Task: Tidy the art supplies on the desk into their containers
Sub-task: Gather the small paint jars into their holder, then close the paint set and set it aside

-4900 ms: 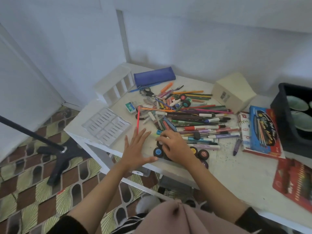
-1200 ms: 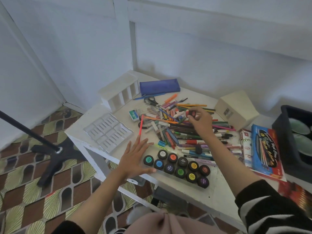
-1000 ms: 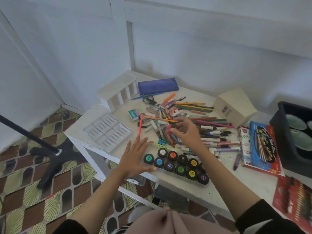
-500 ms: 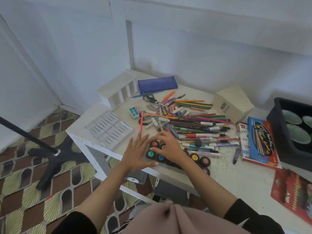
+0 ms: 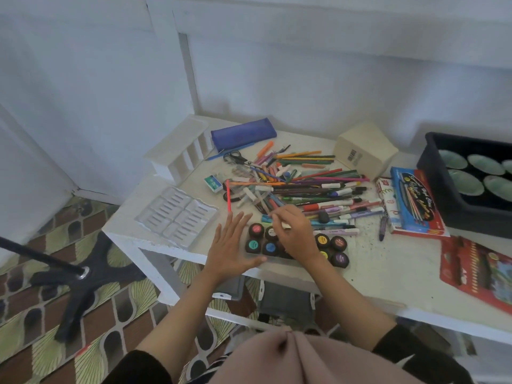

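A heap of pens, markers and pencils (image 5: pixel 313 187) covers the middle of the white desk (image 5: pixel 388 270). In front of it stand two rows of black paint pots (image 5: pixel 339 243) with coloured lids. My left hand (image 5: pixel 231 249) lies flat with straight fingers against the left end of the pots. My right hand (image 5: pixel 295 234) hovers over the pots, its fingers curled and pinching a small pale stick at the near edge of the heap. It hides the middle pots.
A white plastic insert tray (image 5: pixel 177 213) lies at the left. A white divided organiser (image 5: pixel 177 149), a blue pencil case (image 5: pixel 243 133) and a cream box (image 5: pixel 364 151) stand at the back. Blue (image 5: pixel 412 200) and red (image 5: pixel 479 268) boxes and a black bin (image 5: pixel 468 184) lie right.
My right hand reached into the heap, came back and set a pot in the rows. Now it has lifted slightly and pinches a small stick. My left hand stayed flat beside the pots.
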Demonstrator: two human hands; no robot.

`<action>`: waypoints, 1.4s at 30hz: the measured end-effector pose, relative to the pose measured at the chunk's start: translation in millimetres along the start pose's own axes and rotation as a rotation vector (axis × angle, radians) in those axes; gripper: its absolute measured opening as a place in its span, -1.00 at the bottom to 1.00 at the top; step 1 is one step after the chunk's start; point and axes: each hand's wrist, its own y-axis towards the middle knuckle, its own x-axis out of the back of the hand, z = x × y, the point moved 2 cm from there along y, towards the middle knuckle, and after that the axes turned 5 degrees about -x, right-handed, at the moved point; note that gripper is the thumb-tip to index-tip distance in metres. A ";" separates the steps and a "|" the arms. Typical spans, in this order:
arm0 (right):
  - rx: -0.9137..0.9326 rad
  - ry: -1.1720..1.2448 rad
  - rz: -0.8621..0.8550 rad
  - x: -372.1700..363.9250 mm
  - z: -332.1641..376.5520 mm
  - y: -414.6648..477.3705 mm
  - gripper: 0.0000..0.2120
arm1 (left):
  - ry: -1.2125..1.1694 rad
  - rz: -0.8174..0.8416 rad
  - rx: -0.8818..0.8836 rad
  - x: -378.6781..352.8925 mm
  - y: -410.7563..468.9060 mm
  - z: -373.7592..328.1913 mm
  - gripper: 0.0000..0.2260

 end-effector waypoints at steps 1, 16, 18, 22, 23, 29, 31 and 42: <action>-0.042 0.001 -0.069 7.1 -1.1 -4.0 -0.78 | -0.048 -0.023 -0.013 1.8 -1.5 -0.4 -0.06; -0.641 0.003 -0.722 171.8 -34.0 -109.0 -0.81 | -0.317 -0.162 -0.505 -34.0 47.3 -151.7 -0.86; -0.687 0.000 -0.781 194.0 -40.7 -124.7 -0.81 | -0.343 -0.103 -0.542 -50.1 49.8 -173.4 -0.85; -0.801 -0.019 -0.824 235.8 -63.6 -158.3 -0.80 | -0.370 -0.010 -0.556 -89.5 56.0 -215.6 -0.86; -0.824 -0.029 -0.824 246.1 -70.2 -165.1 -0.80 | -0.371 0.000 -0.555 -99.2 58.6 -226.1 -0.86; -0.955 -0.091 -0.731 335.6 -124.1 -212.4 -0.84 | -0.310 0.163 -0.569 -180.5 82.1 -332.8 -0.77; -1.005 -0.175 -0.608 364.8 -151.2 -232.1 -0.82 | -0.249 0.242 -0.612 -209.9 92.2 -377.9 -0.67; -0.886 -0.247 -0.213 419.6 -244.6 -324.9 -0.40 | 0.151 0.412 -0.550 -326.1 141.0 -503.8 -0.20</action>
